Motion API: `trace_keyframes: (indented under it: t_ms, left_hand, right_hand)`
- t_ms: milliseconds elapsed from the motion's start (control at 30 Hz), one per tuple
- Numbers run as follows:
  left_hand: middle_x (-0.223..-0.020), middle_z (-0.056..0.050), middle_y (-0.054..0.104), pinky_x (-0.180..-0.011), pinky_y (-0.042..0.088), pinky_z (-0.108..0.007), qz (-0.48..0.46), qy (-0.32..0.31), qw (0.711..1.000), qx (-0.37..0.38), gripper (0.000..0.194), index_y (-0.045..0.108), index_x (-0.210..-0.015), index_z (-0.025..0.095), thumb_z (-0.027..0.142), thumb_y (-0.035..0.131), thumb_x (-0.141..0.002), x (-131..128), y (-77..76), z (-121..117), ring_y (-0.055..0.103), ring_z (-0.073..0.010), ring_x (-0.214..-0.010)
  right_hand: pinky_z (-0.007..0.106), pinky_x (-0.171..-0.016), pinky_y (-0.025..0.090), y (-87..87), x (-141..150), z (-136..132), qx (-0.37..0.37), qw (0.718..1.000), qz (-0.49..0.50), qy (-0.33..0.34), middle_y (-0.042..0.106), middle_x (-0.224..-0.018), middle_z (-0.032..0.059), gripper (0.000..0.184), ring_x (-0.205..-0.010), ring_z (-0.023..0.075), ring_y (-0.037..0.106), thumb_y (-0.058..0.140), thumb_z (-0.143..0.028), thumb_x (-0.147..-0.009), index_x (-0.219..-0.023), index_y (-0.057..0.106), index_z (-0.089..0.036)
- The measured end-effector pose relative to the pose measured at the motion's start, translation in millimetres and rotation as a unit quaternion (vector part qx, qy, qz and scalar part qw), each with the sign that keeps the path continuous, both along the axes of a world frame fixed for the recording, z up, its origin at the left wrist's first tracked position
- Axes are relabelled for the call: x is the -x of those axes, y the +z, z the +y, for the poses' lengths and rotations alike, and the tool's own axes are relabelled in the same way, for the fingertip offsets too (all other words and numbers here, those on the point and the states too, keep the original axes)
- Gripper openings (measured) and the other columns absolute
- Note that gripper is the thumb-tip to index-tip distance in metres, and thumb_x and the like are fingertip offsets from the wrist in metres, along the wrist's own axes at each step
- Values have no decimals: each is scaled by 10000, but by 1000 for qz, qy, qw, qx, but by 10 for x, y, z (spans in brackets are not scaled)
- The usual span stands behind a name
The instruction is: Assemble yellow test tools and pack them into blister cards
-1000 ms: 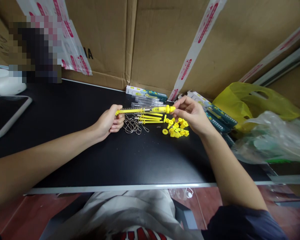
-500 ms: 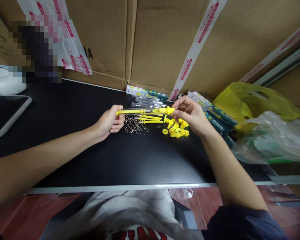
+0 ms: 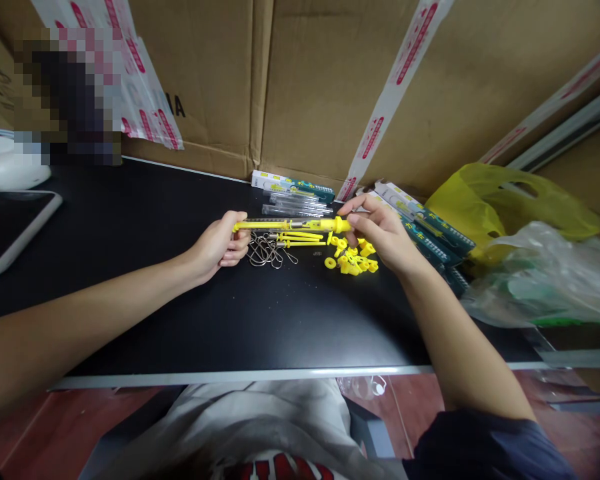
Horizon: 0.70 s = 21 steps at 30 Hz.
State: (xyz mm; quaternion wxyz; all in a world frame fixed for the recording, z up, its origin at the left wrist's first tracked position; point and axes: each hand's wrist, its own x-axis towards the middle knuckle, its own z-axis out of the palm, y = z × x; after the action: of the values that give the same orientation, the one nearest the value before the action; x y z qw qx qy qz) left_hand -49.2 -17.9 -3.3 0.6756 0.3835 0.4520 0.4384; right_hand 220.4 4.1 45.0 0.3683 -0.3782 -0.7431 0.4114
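A slim tubular spring scale (image 3: 293, 225), clear with yellow inner parts, is held level just above the table. My left hand (image 3: 220, 243) is closed round its left end. At the other end, the thumb and fingertips of my right hand (image 3: 383, 230) pinch the yellow tip, partly covering it. Below the scale lie several yellow rods (image 3: 305, 243) with metal ends, beside tangled wire hooks (image 3: 267, 252). A heap of small yellow plastic pieces (image 3: 353, 260) is under my right hand. Clear tubes (image 3: 300, 203) lie behind the scale.
One printed carton (image 3: 293, 185) stands against the cardboard wall (image 3: 320, 87); several more cartons (image 3: 430, 230) are stacked at right. Plastic bags, one yellow (image 3: 470, 200) and one clear (image 3: 550, 273), crowd the right side. A phone (image 3: 15, 227) lies at far left on the black table (image 3: 260, 327).
My right fingers have shifted slightly along the yellow tip and now cover more of it. My left hand keeps its grip, and the scale stays nearly where it was.
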Motion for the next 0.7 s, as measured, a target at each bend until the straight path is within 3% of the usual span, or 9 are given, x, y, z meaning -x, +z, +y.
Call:
trace_keyframes:
  t_ms: [133,333,700]
  left_hand:
    - [-435,85,222,-288,160,-150,0,3,1000,-1,387,339,-568,202,283,309,-945,4,2,1,175,-46,-310]
    - [-432,88,209,-288,148,-150,-7,9,1000,-5,397,340,-567,201,296,298,-950,16,-1,12,167,-48,-313]
    - [-429,85,218,-289,145,-157,-3,8,1000,-11,405,346,-562,198,295,298,-953,15,-1,14,170,-47,-312]
  right_hand:
    - [216,-464,326,-10,18,-13,0,1000,1,-4,455,-529,-78,233,-456,75,445,568,-429,-907,-961,542,-204]
    - [207,-481,378,-12,-7,0,3,1000,2,10,585,-600,-49,251,-492,79,484,613,-402,-883,-998,516,-201]
    - [210,-444,335,-21,-1,19,-28,999,-32,4,576,-575,-47,294,-440,60,448,602,-466,-891,-829,506,-196]
